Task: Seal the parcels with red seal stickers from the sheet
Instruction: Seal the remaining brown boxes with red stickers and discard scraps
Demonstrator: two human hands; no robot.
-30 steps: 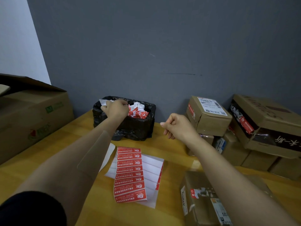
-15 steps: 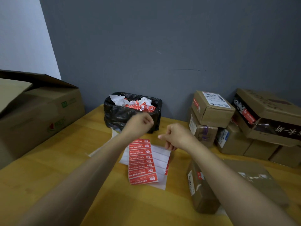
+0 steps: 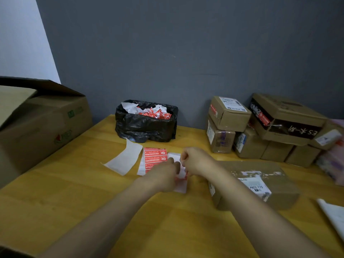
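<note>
As left hand, right hand pinch one sheet, one parcel beside

1. A matte dark grey wall fills the back and meets the desk's far edge; a faint horizontal scuff marks it right of centre.
2. A paler white wall adjoins it at the upper left.
3. The desk is yellowish wood with visible grain.
4. The light is soft and even, and shadows on the desk are faint.
</note>
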